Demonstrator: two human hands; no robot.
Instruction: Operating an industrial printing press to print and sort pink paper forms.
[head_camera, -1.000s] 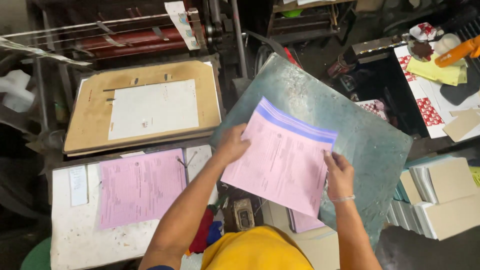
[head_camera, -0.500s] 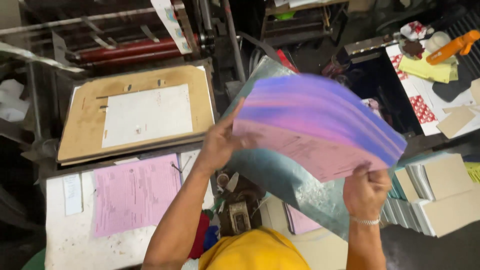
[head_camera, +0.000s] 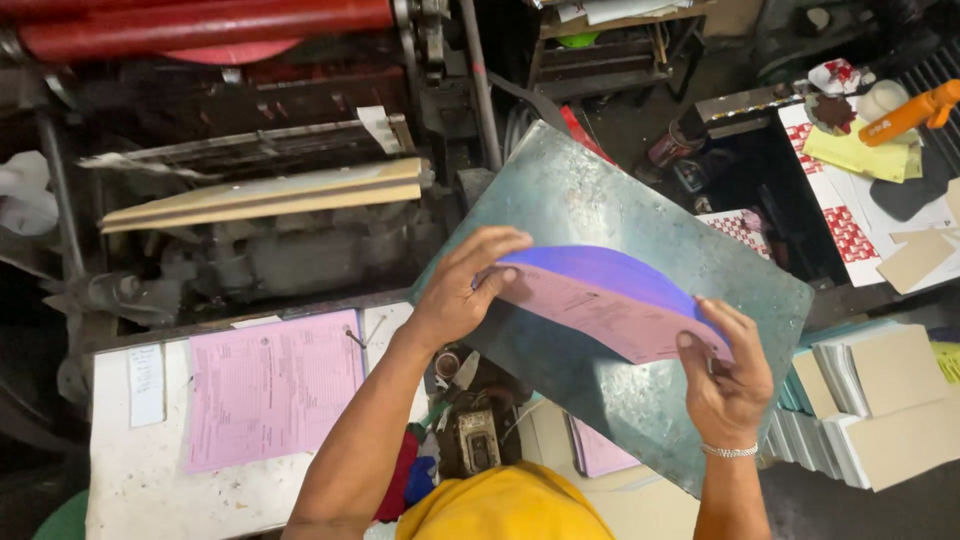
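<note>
My left hand (head_camera: 462, 290) and right hand (head_camera: 728, 375) are each closed on an opposite end of the pink stack (head_camera: 610, 305), bowing it into an arch over the metal plate (head_camera: 640, 230) beneath both hands. I judge this the fanning or jogging step; the next move calls for easing the bend evenly so the thin, limp, blue-edged sheets settle square without slipping from either pinch. The plate is dull, scuffed and tilted; a flat pink sheet (head_camera: 270, 400) lies left of my left forearm, and card stacks (head_camera: 880, 400) sit right of my right hand.
</note>
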